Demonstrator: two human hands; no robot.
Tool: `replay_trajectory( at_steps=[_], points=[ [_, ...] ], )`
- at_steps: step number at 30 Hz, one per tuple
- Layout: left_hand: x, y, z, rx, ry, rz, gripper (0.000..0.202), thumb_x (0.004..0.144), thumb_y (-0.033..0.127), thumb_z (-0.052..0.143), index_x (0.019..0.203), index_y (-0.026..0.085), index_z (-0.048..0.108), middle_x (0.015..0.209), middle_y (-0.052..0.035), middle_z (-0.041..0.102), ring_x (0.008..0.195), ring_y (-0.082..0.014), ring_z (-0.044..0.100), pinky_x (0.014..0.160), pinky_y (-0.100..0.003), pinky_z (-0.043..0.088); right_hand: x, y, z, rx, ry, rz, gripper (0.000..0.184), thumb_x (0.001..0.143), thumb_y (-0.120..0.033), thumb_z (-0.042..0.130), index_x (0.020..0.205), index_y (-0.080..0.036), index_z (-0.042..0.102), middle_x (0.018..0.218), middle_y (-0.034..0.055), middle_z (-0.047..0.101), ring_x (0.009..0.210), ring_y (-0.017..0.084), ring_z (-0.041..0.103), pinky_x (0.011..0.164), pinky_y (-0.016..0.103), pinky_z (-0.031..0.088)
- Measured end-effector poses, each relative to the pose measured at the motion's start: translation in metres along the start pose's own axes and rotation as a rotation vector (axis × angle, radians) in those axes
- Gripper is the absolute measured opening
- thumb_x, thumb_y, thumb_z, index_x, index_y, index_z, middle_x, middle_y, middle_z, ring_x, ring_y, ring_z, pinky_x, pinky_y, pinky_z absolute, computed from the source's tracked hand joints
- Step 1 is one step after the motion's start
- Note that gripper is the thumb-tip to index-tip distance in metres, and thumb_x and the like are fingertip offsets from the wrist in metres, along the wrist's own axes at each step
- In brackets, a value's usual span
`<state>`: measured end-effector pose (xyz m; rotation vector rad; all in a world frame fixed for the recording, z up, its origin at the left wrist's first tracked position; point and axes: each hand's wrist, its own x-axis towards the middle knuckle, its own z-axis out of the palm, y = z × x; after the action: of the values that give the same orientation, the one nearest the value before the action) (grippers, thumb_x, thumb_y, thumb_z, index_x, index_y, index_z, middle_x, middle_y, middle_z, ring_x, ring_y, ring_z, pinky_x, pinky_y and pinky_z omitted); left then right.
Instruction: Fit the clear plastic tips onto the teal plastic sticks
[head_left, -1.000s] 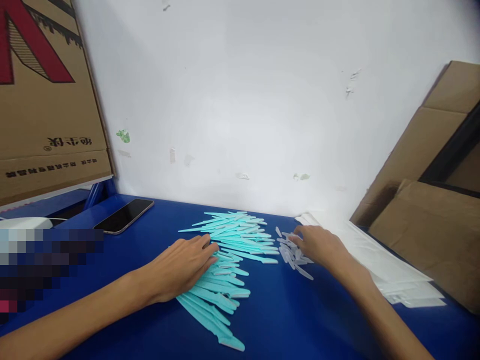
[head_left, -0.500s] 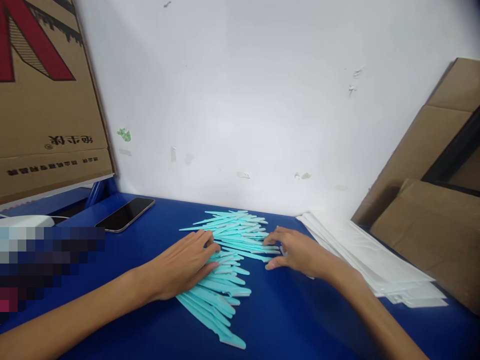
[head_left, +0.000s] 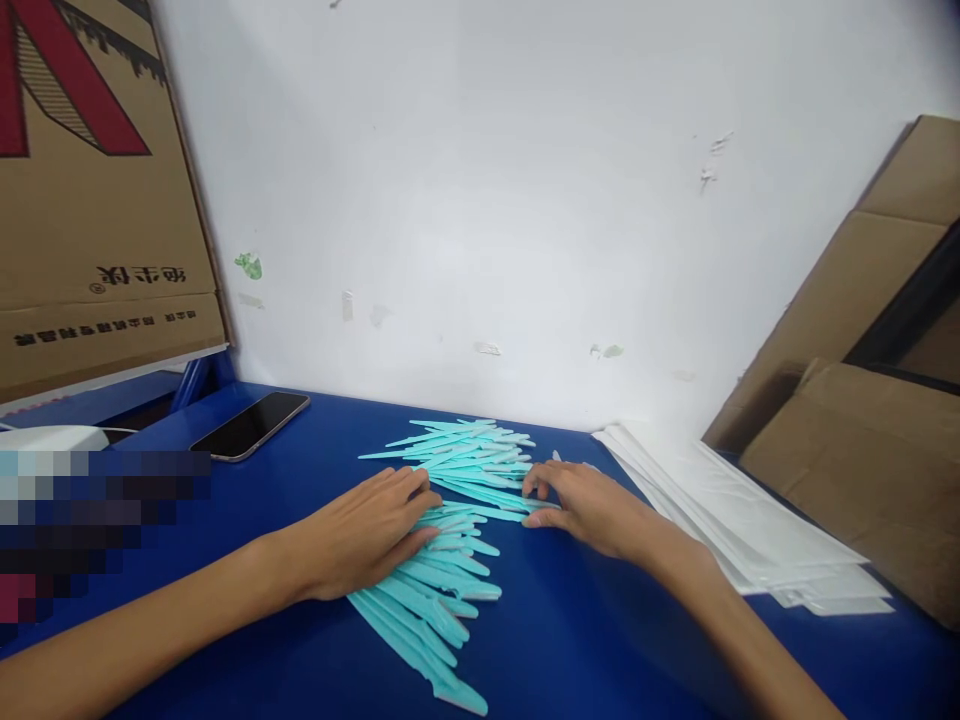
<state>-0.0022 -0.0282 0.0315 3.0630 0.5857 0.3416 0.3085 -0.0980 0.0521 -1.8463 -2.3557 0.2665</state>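
Note:
Turquoise eyebrow razors [head_left: 480, 465] lie in a loose heap on the blue table [head_left: 585, 630], their thin handles pointing left. A nearer bunch of the same razors [head_left: 431, 605] fans out towards me. My left hand [head_left: 364, 530] rests over the handles of this nearer bunch, its fingers curled and thumb pressed against them; the parts under the palm are hidden. At the right-hand ends of the heap, my right hand [head_left: 589, 505] has its fingers bent and thumb below, closed around a few razor ends.
White flat plastic sleeves [head_left: 735, 510] are stacked at the right, beside leaning cardboard [head_left: 847, 480]. A phone [head_left: 251, 425] lies at the back left, near a large printed carton [head_left: 90, 230]. The white wall [head_left: 480, 200] bounds the table's far side.
My right hand has moved slightly left, and its fingers and thumb have drawn closer together on the razor ends. The nearest razors have shifted slightly towards me; my left hand has hardly moved.

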Motion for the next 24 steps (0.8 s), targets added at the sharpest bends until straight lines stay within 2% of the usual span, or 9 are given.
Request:
replay_trajectory(
  at_steps=[4,7,10,13,16,19,24],
  points=[
    [-0.001,0.002,-0.001,-0.043,-0.004,0.044,0.024,0.109,0.03,0.042,0.124,0.021,0.058,0.111,-0.0071,0.059,0.094,-0.0215,0.059,0.088,-0.035,0.048,-0.002,0.0,-0.001,-0.034,-0.005,0.002,0.028,0.095,-0.044,0.068,0.114,-0.023,0.067,0.109,0.0048,0.071,0.097,0.024,0.068,0.079,0.033,0.046],
    [-0.001,0.005,-0.003,-0.049,-0.013,0.049,0.023,0.109,0.029,0.043,0.124,0.021,0.058,0.112,-0.0073,0.059,0.095,-0.0212,0.058,0.088,-0.034,0.049,-0.005,-0.008,-0.001,-0.086,-0.011,-0.003,0.023,0.098,-0.039,0.066,0.113,-0.021,0.067,0.111,0.0061,0.071,0.1,0.025,0.068,0.08,0.032,0.046],
    [-0.001,0.008,-0.002,-0.036,-0.019,0.05,0.021,0.108,0.028,0.043,0.122,0.021,0.058,0.111,-0.0072,0.059,0.095,-0.0216,0.058,0.086,-0.034,0.049,-0.006,-0.024,0.002,-0.168,-0.019,-0.021,0.014,0.1,-0.028,0.063,0.11,-0.018,0.065,0.111,0.0085,0.07,0.094,0.024,0.069,0.076,0.032,0.046],
    [-0.001,0.009,-0.001,-0.03,0.002,0.063,0.021,0.108,0.029,0.044,0.12,0.022,0.059,0.109,-0.007,0.059,0.093,-0.0212,0.058,0.084,-0.034,0.049,-0.005,-0.045,0.011,-0.261,-0.016,-0.044,0.012,0.102,-0.024,0.06,0.107,-0.014,0.063,0.107,0.0109,0.068,0.083,0.024,0.07,0.068,0.032,0.045],
    [0.0,0.01,0.0,-0.024,0.014,0.07,0.02,0.108,0.029,0.044,0.119,0.022,0.059,0.109,-0.0072,0.059,0.091,-0.0209,0.058,0.081,-0.032,0.049,-0.003,-0.058,0.021,-0.339,0.001,-0.066,0.013,0.104,-0.022,0.054,0.108,-0.012,0.062,0.105,0.0127,0.068,0.088,0.027,0.069,0.065,0.033,0.044],
    [0.0,0.01,-0.001,-0.01,-0.004,0.062,0.019,0.108,0.028,0.045,0.12,0.022,0.058,0.11,-0.0075,0.059,0.092,-0.0213,0.059,0.082,-0.033,0.049,-0.004,-0.063,0.025,-0.389,0.016,-0.089,0.016,0.107,-0.022,0.048,0.105,-0.014,0.061,0.104,0.0127,0.068,0.092,0.028,0.068,0.069,0.035,0.046],
    [0.001,0.012,-0.004,-0.001,-0.031,0.052,0.02,0.108,0.026,0.044,0.12,0.021,0.058,0.109,-0.0078,0.059,0.094,-0.0223,0.059,0.085,-0.034,0.05,-0.006,-0.064,0.025,-0.456,0.043,-0.128,0.02,0.108,-0.023,0.043,0.105,-0.015,0.062,0.11,0.0133,0.068,0.101,0.03,0.064,0.086,0.043,0.048]
  ],
)
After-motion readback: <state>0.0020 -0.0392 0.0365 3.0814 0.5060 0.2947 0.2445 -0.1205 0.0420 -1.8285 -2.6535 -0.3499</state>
